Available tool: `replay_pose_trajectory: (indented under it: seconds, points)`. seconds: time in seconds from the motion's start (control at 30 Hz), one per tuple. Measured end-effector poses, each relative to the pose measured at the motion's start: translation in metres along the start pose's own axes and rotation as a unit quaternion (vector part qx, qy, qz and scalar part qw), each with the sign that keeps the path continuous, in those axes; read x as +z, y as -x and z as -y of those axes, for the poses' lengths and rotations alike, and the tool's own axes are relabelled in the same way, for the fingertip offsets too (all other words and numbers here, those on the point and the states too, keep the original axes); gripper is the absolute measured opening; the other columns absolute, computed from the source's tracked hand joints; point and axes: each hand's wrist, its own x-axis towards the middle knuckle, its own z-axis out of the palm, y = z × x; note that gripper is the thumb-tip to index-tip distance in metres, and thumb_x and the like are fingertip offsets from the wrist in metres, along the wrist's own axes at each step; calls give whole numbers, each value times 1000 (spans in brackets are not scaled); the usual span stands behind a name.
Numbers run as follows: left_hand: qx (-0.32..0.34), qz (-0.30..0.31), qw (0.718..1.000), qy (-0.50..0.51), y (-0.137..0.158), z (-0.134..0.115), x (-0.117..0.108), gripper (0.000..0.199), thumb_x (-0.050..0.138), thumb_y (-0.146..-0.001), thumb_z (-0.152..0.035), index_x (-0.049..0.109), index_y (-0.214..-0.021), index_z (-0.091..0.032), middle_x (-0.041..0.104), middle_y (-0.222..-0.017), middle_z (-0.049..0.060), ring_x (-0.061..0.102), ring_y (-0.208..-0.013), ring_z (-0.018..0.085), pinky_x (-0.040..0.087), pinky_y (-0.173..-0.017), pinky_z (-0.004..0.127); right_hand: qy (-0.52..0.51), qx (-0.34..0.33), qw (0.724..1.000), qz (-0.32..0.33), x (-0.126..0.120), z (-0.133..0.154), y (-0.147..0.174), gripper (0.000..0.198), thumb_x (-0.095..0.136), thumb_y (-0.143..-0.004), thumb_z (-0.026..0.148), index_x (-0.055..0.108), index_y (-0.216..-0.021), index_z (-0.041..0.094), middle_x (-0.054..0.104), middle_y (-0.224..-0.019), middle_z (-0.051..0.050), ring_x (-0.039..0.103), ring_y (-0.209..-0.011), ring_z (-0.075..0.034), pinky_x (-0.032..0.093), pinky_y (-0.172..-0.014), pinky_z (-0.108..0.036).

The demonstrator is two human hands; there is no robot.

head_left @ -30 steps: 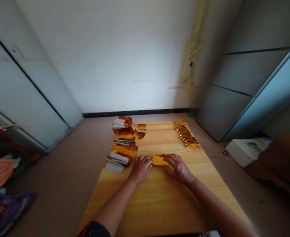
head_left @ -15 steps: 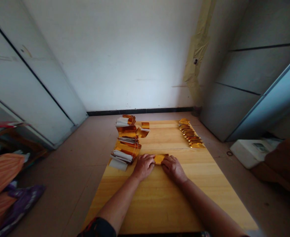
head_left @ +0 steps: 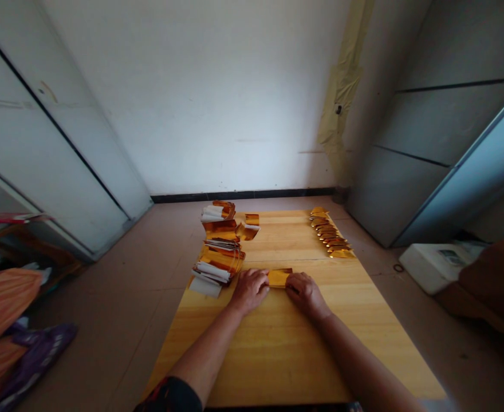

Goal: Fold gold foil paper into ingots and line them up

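A small piece of gold foil paper (head_left: 279, 278) lies on the wooden table (head_left: 286, 349) between my hands, with a fold line along its far edge. My left hand (head_left: 250, 289) is closed on its left end, fingers bent. At the right end, the curled fingers of my right hand (head_left: 306, 293) grip the paper; the thumb is partly hidden. Left of my left hand are stacks of gold paper sheets (head_left: 224, 258), some with pale grey backs showing. Folded gold pieces (head_left: 330, 234) lie overlapped in a row at the table's far right.
Two loose gold sheets (head_left: 252, 220) lie near the far left stacks. A white wall (head_left: 235, 114) stands beyond the table. Grey cabinets (head_left: 432, 126) are at right, with a white box (head_left: 428, 268) on the floor. Orange and purple bags (head_left: 41, 355) lie at left.
My right hand has shifted slightly right along the gold paper, so more of its surface shows. My left hand stays in nearly the same place.
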Motion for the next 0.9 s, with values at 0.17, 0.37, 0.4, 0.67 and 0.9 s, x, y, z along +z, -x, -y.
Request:
replay_pose_trajectory:
  seconds: [0.17, 0.37, 0.4, 0.67, 0.9]
  points:
    - [-22, -18, 999, 17, -4, 1, 2, 13, 53, -83, -17, 64, -81, -22, 66, -113, 1, 57, -103, 19, 39, -89, 36, -52, 2, 998, 30, -9, -10, -10, 18, 49, -86, 21, 64, -76, 20, 66, -77, -2, 57, -78, -15, 39, -77, -25]
    - [-57, -49, 997, 7, -10, -2, 6, 17, 52, -81, -17, 66, -89, -22, 70, -96, 2, 58, -94, 19, 41, -84, 32, 15, 146, 987, 72, -5, -10, -29, 22, 45, -88, 27, 65, -83, 21, 69, -85, -3, 60, -79, -14, 40, -70, -22]
    - [-65, -56, 996, 0, -12, -2, 7, 16, 53, -81, -18, 66, -90, -22, 70, -93, 2, 58, -92, 19, 41, -83, 32, 37, 166, 983, 72, -4, -8, -31, 21, 45, -88, 27, 65, -85, 21, 69, -86, -4, 60, -79, -14, 39, -69, -21]
    - [-108, -97, 989, -42, -22, -1, 18, 11, 52, -75, -10, 58, -73, -20, 62, -74, 1, 55, -77, 15, 39, -73, 26, 171, 162, 970, 59, 2, 6, -34, 19, 44, -91, 23, 61, -84, 19, 65, -85, -5, 58, -79, -13, 34, -67, -20]
    - [-124, -88, 987, -46, -27, -9, 13, 14, 49, -74, -7, 53, -70, -20, 59, -73, 1, 53, -75, 15, 38, -70, 26, 208, 169, 962, 61, 6, 5, -35, 17, 45, -90, 22, 61, -85, 19, 65, -84, -4, 58, -78, -13, 33, -65, -22]
